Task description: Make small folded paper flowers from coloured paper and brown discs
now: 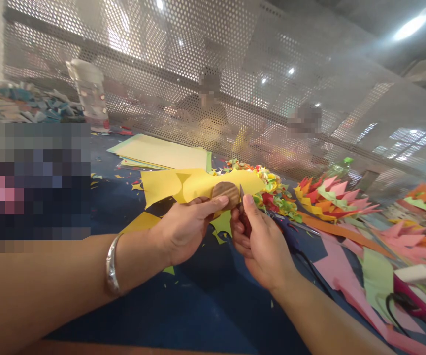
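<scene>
My left hand point(186, 228) is closed, pinching a round brown wooden disc point(223, 193) flat against a sheet of yellow paper point(200, 185). The paper has curved cuts along its edges. In my closed right hand point(262, 241) is a pair of scissors point(241, 193); a dark blade shows at the disc's right edge, against the paper, while the handles are hidden by my fingers. Under my hands lie more yellow paper point(141, 223) and a light green scrap point(223, 226).
Stacked paper sheets point(164, 150) lie behind my hands on the dark blue table point(183, 315). A clear bottle point(91, 96) stands back left. Folded paper pieces point(338, 197), pink strips point(345, 266) and a black cord point(314, 271) lie right. Perforated panels point(168, 59) rise behind.
</scene>
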The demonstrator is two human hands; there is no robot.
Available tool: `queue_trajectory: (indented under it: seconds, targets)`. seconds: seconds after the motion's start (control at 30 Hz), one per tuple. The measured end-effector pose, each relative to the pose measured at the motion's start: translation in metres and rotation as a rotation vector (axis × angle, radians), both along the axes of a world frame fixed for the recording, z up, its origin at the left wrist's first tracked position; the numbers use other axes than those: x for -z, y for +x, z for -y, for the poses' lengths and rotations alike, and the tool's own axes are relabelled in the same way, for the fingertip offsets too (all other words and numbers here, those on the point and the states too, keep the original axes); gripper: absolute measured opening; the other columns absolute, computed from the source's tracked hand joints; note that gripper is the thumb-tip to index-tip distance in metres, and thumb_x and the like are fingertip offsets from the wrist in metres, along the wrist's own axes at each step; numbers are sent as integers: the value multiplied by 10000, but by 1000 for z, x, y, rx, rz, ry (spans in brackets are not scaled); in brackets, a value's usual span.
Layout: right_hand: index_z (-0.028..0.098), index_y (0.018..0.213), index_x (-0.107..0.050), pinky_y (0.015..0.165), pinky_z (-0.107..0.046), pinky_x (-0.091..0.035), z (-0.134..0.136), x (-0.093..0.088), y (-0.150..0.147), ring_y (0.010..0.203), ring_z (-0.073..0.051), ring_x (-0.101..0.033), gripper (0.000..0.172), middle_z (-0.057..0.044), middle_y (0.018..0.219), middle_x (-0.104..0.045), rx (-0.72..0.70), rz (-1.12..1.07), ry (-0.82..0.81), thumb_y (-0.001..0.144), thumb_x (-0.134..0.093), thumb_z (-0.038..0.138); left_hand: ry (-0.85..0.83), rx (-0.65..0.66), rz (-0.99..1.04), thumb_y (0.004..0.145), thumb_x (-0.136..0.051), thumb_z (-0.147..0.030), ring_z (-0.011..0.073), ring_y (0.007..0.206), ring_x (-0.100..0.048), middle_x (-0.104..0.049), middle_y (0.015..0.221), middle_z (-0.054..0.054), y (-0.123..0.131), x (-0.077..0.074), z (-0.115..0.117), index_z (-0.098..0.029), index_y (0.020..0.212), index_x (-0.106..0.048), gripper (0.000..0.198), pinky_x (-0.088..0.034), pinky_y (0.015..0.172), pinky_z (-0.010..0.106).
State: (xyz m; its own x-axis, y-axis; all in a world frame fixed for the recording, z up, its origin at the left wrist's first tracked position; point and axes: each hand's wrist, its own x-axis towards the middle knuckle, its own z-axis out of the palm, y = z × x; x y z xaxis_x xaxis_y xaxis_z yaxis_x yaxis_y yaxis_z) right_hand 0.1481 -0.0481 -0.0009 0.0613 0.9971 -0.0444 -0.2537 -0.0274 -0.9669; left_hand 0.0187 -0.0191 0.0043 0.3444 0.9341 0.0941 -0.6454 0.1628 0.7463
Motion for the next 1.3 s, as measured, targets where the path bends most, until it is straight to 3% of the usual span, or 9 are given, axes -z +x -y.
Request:
queue_trajectory:
  seconds: [0.13,0.57,0.77,1.1,1.3]
  targets:
    - [169,670,-555,340,-160,-121,0,0,0,369,-15,-252,459,79,534,-404,27,34,7,802,-690,588,13,23,11,820,-669,-71,149,896,-612,-700,921,47,-1,2,-2,-120,873,-715,87,-452,822,235]
    - [165,651,-556,345,-167,-130,-1,2,9,369,-16,-272,460,73,524,-402,62,114,40,813,-691,573,159,88,-87,802,-697,-115,187,948,-641,-720,995,75,-5,7,-14,-126,935,-707,133,-468,877,288]
    - [162,659,-566,341,-167,-127,-3,3,14,368,-14,-267,448,72,529,-408,57,143,39,809,-703,562,197,110,-147,762,-754,-108,185,940,-658,-730,1036,92,-11,10,-24,-109,1006,-713,248,-478,900,304]
    - [162,674,-577,348,-159,-137,-1,3,18,379,-17,-273,451,70,537,-402,43,200,18,808,-695,577,295,182,-276,788,-740,-173,219,1075,-657,-750,1060,101,-21,11,-38,-117,936,-748,158,-443,1007,348]
    - [163,698,-592,346,-160,-128,0,1,16,383,-18,-264,458,67,557,-414,29,217,1,789,-701,598,256,105,-310,777,-750,-169,230,1082,-663,-758,1048,105,-21,10,-38,-113,897,-751,133,-446,1026,360]
